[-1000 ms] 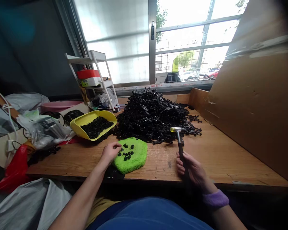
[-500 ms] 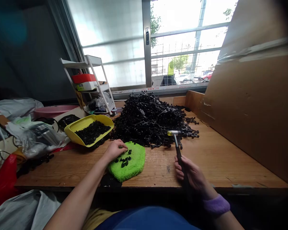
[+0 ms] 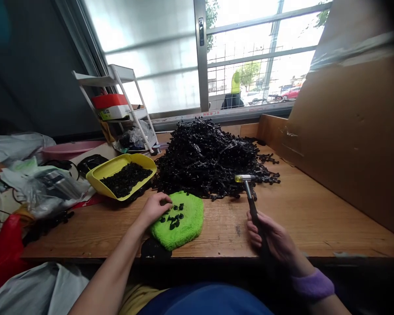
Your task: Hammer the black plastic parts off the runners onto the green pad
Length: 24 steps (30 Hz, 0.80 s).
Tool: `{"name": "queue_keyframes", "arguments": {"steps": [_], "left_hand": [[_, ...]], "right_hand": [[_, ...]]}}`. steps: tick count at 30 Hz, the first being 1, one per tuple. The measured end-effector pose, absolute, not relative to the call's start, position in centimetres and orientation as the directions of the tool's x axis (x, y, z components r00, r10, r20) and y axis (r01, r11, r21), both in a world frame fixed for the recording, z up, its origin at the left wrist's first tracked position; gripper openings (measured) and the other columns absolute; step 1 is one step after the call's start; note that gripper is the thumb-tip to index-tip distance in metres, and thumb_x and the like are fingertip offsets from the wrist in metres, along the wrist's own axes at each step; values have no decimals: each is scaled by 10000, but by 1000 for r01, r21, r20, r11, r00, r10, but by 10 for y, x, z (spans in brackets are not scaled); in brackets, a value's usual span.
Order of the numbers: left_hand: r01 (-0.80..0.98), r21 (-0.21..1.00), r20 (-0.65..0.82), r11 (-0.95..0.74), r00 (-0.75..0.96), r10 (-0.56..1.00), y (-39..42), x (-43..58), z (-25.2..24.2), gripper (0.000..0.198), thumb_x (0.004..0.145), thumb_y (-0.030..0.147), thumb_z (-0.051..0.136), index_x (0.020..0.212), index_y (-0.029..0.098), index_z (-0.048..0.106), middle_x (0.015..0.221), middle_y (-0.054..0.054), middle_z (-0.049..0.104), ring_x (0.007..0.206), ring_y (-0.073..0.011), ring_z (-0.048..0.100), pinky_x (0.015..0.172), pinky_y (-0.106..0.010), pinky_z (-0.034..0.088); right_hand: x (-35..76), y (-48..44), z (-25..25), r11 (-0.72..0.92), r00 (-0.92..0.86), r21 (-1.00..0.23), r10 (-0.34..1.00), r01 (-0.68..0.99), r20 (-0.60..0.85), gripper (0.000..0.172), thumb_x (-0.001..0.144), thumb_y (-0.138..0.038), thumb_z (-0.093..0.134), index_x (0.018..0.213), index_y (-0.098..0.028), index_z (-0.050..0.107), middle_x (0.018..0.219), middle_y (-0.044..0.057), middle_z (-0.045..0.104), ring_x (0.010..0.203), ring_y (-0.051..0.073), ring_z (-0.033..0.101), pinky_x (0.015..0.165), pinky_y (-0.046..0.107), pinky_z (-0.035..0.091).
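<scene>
My left hand rests at the left edge of a fluffy green pad, fingers curled together; whatever they may pinch is hidden. Several small black plastic pieces lie on the pad beside the fingertips. My right hand is wrapped round the black handle of a small hammer, held upright over the table's right side. Its metal head carries a yellow face on the left. Behind the pad rises a large heap of black plastic parts.
A yellow scoop-shaped tray with small black pieces stands left of the heap. A white shelf rack is behind it. Plastic bags and a pink basin crowd the left. A tall cardboard sheet borders the right of the wooden table.
The camera view has shifted slightly. My left hand stays at the pad's left edge, its fingers lifted a little from the pieces. My right hand still holds the hammer upright.
</scene>
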<state>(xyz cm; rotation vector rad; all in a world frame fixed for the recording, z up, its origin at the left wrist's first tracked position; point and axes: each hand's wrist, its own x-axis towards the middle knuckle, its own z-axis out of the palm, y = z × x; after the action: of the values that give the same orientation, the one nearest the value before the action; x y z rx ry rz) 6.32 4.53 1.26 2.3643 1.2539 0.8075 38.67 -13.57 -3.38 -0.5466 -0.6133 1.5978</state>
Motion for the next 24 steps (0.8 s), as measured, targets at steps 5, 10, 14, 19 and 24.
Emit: {"name": "queue_keyframes", "arguments": {"steps": [5,10,14,19,24], "left_hand": [[647,502,420,-574,398,815,47,69,11,68,657,259,637,640,196,658,720,-14,617,689,-157,562,652,-276,414],[590,515,439,-622,442,782,42,59,13,120,720,253,597,718,209,708,778,-30,640,710,-152,583,669,-267,437],[592,458,518,-663,429,740,21,48,18,157,769,293,563,763,205,693,838,-42,623,816,-174,560,757,-290,425],[721,309,540,-620,404,739,-9,49,14,164,741,346,594,677,212,664,792,-42,553,814,-195,502,752,-317,401],[743,300,544,-598,381,748,-10,56,8,204,778,296,528,632,199,634,762,-45,532,788,-191,484,737,-318,385]], "right_hand": [[385,-138,-32,-71,-104,-680,995,-730,9,116,852,-285,533,839,-171,525,631,1,427,470,97,388,420,200,312],[385,-138,-30,-69,-89,-686,996,-724,-6,110,853,-280,530,841,-170,530,643,5,429,479,99,387,420,200,323],[385,-138,-30,-72,-90,-691,996,-720,-11,107,843,-278,541,836,-171,536,647,7,429,486,103,385,424,204,328],[385,-139,-29,-74,-71,-693,997,-717,-34,102,829,-277,559,835,-177,541,646,5,415,491,105,365,424,206,320],[384,-139,-28,-83,-64,-703,997,-707,-53,110,816,-285,572,842,-182,545,643,1,403,490,107,356,416,205,312]]}}
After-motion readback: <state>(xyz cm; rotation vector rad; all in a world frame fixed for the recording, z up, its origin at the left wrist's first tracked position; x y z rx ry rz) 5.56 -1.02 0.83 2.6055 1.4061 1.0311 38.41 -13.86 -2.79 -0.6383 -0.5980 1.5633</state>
